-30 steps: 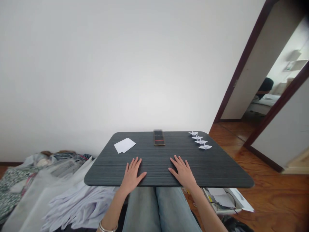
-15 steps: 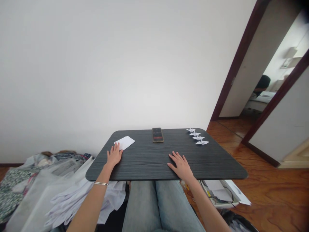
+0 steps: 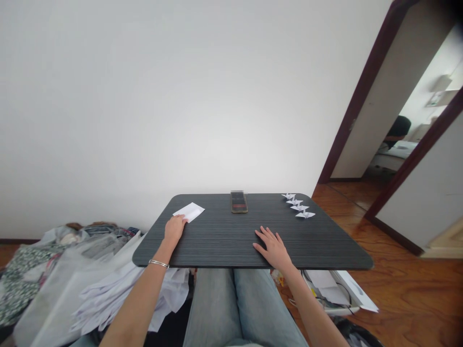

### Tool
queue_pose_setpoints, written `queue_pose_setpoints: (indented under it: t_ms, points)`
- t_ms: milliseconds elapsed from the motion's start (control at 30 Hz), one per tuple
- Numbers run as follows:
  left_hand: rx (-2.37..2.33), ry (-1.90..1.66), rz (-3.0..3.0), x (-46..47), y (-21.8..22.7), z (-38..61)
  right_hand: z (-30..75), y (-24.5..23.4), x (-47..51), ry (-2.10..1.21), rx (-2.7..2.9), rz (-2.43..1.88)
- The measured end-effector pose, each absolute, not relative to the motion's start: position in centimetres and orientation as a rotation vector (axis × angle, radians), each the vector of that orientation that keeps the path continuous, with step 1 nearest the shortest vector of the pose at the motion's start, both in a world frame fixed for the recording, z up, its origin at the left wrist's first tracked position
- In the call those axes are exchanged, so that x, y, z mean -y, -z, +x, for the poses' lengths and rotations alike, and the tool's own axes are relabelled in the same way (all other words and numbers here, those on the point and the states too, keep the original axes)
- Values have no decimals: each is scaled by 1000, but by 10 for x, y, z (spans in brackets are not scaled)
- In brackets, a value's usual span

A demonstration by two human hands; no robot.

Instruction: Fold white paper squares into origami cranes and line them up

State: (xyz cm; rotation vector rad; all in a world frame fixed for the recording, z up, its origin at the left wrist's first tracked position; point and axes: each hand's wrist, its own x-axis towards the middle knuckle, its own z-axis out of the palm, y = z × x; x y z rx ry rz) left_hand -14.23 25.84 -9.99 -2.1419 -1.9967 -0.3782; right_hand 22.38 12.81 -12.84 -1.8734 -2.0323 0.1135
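Note:
My left hand [image 3: 174, 227] is at the far left of the dark table [image 3: 325, 250], its fingers curled onto the near corner of a stack of white paper [image 3: 191, 210]. My right hand [image 3: 273, 248] lies flat on the table near the front edge, fingers spread, holding nothing. A phone [image 3: 239, 202] stands at the table's back edge in the middle. Several white folded paper cranes [image 3: 298, 206] sit in a row at the back right.
A pile of clothes and white fabric [image 3: 72, 279] lies on the floor to the left. A tray with papers [image 3: 336, 289] sits on the wood floor under the table's right side. An open doorway [image 3: 401, 135] is at the right.
My left hand went from flat near the front edge out to the white paper at the far left and curled its fingers onto it. My right hand stayed flat.

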Motion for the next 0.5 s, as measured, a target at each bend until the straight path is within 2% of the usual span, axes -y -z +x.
queue_pose_setpoints:
  t_ms: [500]
  points:
    - [1953, 412, -2085, -247, 93, -136, 223, 128, -127, -128, 2027, -1877]
